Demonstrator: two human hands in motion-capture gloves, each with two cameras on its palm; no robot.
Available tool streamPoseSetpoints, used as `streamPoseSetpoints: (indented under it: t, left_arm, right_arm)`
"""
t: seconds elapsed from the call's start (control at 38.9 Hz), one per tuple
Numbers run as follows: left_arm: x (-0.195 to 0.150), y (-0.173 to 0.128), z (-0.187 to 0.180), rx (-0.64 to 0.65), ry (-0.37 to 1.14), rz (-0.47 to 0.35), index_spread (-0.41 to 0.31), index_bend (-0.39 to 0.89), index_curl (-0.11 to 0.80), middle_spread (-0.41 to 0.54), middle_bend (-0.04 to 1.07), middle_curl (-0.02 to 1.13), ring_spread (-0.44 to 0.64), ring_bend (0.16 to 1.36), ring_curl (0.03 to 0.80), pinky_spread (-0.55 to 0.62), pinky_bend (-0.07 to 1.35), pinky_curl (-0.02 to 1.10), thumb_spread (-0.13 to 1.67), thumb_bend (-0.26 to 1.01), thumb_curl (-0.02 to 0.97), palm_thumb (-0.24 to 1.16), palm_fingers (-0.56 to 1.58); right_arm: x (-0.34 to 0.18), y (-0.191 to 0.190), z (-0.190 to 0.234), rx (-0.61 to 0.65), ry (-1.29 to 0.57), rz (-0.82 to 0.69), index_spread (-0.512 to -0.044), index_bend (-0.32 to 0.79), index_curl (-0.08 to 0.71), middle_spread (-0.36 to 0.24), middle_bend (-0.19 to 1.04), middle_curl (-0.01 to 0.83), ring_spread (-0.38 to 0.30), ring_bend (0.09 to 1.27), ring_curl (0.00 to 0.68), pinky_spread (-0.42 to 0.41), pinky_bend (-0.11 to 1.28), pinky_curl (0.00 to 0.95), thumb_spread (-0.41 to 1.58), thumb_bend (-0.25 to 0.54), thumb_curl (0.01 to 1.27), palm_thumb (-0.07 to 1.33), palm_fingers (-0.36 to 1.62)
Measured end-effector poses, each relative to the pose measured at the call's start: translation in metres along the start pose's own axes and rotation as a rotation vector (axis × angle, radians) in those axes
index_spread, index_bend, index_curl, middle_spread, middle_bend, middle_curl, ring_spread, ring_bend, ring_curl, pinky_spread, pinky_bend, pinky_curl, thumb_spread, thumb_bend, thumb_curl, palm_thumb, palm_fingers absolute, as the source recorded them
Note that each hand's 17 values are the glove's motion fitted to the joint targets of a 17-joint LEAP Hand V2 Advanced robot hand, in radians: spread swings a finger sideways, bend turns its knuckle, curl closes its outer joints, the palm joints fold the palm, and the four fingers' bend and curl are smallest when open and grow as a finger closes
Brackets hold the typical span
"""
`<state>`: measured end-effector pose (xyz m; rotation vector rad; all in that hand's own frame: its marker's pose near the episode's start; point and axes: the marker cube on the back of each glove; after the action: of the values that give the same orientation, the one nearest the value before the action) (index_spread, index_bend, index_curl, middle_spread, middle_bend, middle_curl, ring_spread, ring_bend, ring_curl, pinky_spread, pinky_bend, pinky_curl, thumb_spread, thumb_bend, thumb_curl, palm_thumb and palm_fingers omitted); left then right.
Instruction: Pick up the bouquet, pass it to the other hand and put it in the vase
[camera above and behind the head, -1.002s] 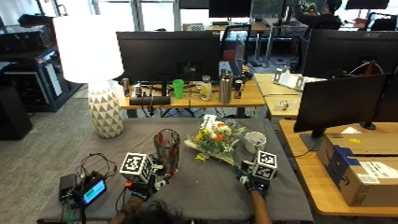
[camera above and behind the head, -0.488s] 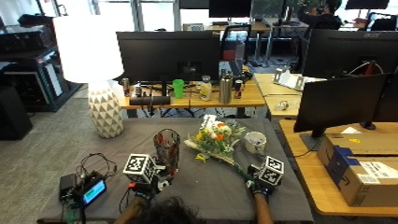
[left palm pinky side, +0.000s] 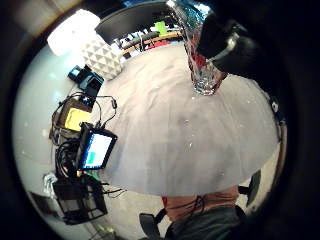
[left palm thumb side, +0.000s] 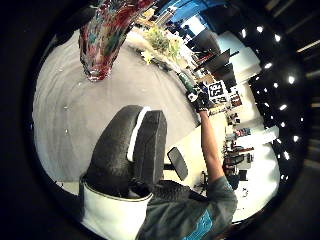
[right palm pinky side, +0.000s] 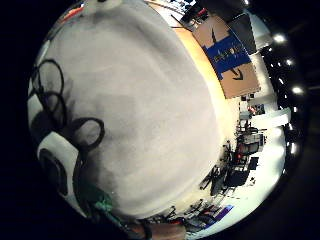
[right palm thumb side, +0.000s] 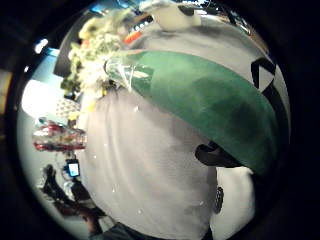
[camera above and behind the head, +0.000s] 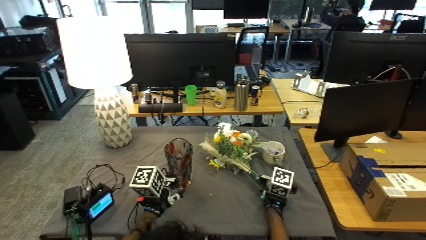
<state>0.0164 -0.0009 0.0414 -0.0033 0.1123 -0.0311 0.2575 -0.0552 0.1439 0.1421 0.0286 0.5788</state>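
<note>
The bouquet of white, yellow and orange flowers lies on the grey table cloth, its green-wrapped stem pointing at me. My right hand is at the stem's end. In the right thumb side palm view the green wrap runs close across the palm and a dark fingertip curls against it. The glass vase stands upright left of the bouquet. My left hand rests near the table's front edge just beside the vase, holding nothing.
A white mug stands right of the flowers. A small screen device with cables lies at the front left. A white lamp stands at the back left. A monitor and a cardboard box sit on the desk to the right.
My right hand has shifted slightly around the stem's end. The bouquet, the vase and my left hand stay where they were.
</note>
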Motion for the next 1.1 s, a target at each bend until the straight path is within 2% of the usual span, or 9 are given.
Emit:
streamPoseSetpoints:
  t: [0.1, 0.23, 0.49, 0.62, 0.72, 0.77, 0.85, 0.92, 1.1]
  left_arm:
    - [0.003, -0.003, -0.007, 0.021, 0.012, 0.008, -0.062, 0.11, 0.239, 0.021, 0.21, 0.39, 0.15, 0.55, 0.309, 0.31, 0.35, 0.37, 1.09, -0.02, 0.251, 0.11, 0.46]
    - [0.017, -0.011, -0.019, 0.051, 0.071, 0.040, -0.058, 0.12, 0.244, 0.019, 0.21, 0.39, 0.15, 0.54, 0.309, 0.31, 0.35, 0.37, 1.10, -0.02, 0.253, 0.11, 0.47]
    - [0.069, -0.040, -0.056, 0.123, 0.357, 0.155, -0.065, 0.14, 0.262, -0.002, 0.21, 0.40, 0.13, 0.53, 0.307, 0.28, 0.33, 0.37, 1.11, -0.01, 0.261, 0.14, 0.54]
    - [0.089, -0.057, -0.071, 0.137, 0.545, 0.193, -0.077, 0.15, 0.275, -0.032, 0.21, 0.40, 0.10, 0.51, 0.306, 0.24, 0.32, 0.38, 1.11, -0.01, 0.274, 0.18, 0.61]
    - [0.113, -0.074, -0.091, 0.159, 0.802, 0.302, -0.085, 0.14, 0.283, -0.061, 0.21, 0.40, 0.07, 0.50, 0.309, 0.21, 0.31, 0.38, 1.10, 0.00, 0.287, 0.23, 0.65]
    - [0.119, -0.084, -0.096, 0.165, 0.888, 0.313, -0.092, 0.14, 0.285, -0.079, 0.21, 0.40, 0.05, 0.51, 0.312, 0.19, 0.30, 0.38, 1.09, 0.00, 0.297, 0.26, 0.68]
    - [0.122, -0.094, -0.098, 0.141, 0.931, 0.246, -0.097, 0.13, 0.288, -0.098, 0.21, 0.41, 0.03, 0.51, 0.313, 0.16, 0.30, 0.38, 1.07, -0.01, 0.306, 0.29, 0.70]
    - [0.130, -0.100, -0.103, 0.120, 0.989, 0.230, -0.101, 0.13, 0.291, -0.119, 0.21, 0.41, 0.00, 0.51, 0.320, 0.14, 0.29, 0.39, 1.05, 0.01, 0.326, 0.35, 0.73]
    - [0.147, -0.115, -0.111, 0.102, 1.072, 0.317, -0.080, 0.10, 0.279, -0.123, 0.19, 0.43, -0.01, 0.51, 0.339, 0.13, 0.31, 0.41, 1.01, 0.00, 0.354, 0.46, 0.65]
  right_arm:
    - [0.000, 0.005, -0.012, 0.047, -0.078, 0.018, -0.246, 0.19, 0.361, -0.127, 0.59, 0.503, -0.164, 0.83, 0.464, -0.220, 0.60, 0.404, 0.75, -0.016, 0.54, 0.96, 1.47]
    - [-0.005, 0.007, -0.038, 0.126, -0.206, 0.018, -0.238, 0.20, 0.392, -0.150, 0.66, 0.540, -0.183, 0.91, 0.506, -0.258, 0.65, 0.431, 0.73, -0.021, 0.56, 0.96, 1.47]
    - [-0.051, 0.030, -0.119, 0.264, -0.592, -0.073, -0.236, 0.22, 0.451, -0.163, 0.74, 0.580, -0.193, 0.97, 0.537, -0.292, 0.70, 0.461, 0.71, -0.021, 0.60, 0.97, 1.42]
    - [-0.081, 0.044, -0.147, 0.277, -0.769, -0.139, -0.235, 0.22, 0.475, -0.167, 0.75, 0.591, -0.194, 0.99, 0.544, -0.296, 0.72, 0.471, 0.72, -0.022, 0.62, 0.97, 1.40]
    - [-0.113, 0.057, -0.168, 0.293, -0.942, -0.232, -0.236, 0.23, 0.491, -0.169, 0.76, 0.596, -0.193, 0.99, 0.547, -0.298, 0.73, 0.476, 0.72, -0.024, 0.63, 0.97, 1.39]
    - [-0.127, 0.065, -0.178, 0.294, -1.017, -0.276, -0.237, 0.23, 0.499, -0.170, 0.77, 0.601, -0.194, 1.00, 0.548, -0.298, 0.73, 0.478, 0.73, -0.022, 0.63, 0.97, 1.39]
    - [-0.146, 0.074, -0.188, 0.281, -1.107, -0.332, -0.238, 0.23, 0.510, -0.171, 0.77, 0.605, -0.194, 1.00, 0.549, -0.300, 0.74, 0.482, 0.73, -0.023, 0.64, 0.97, 1.38]
    - [-0.163, 0.079, -0.191, 0.274, -1.175, -0.396, -0.239, 0.23, 0.521, -0.172, 0.79, 0.610, -0.195, 1.01, 0.551, -0.301, 0.74, 0.483, 0.74, -0.022, 0.64, 0.97, 1.39]
    - [-0.202, 0.097, -0.201, 0.198, -1.353, -0.483, -0.238, 0.23, 0.542, -0.171, 0.80, 0.619, -0.195, 1.01, 0.552, -0.302, 0.74, 0.487, 0.76, -0.020, 0.65, 0.97, 1.38]
